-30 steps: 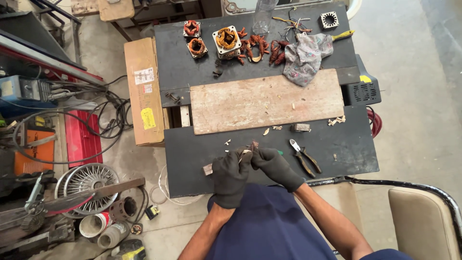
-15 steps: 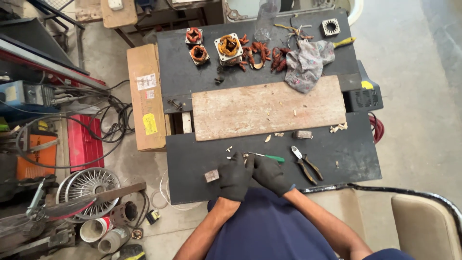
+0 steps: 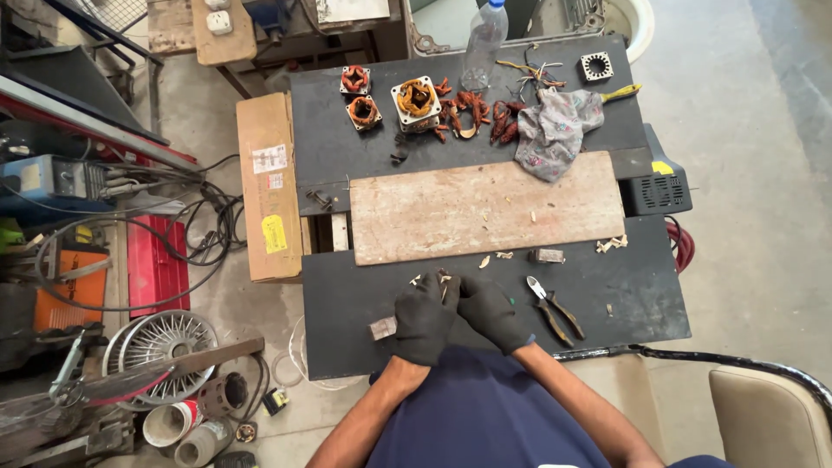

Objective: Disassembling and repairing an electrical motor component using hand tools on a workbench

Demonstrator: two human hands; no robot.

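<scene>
Together, left hand (image 3: 425, 317) and right hand (image 3: 490, 310) pinching small stiff piece (image 3: 445, 282); probably light, best held by edges.

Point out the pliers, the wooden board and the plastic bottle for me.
pliers (image 3: 555, 308): head view, on the handles near the pivot.
wooden board (image 3: 485, 208): head view, middle of its top face.
plastic bottle (image 3: 484, 39): head view, on its clear body.
</scene>
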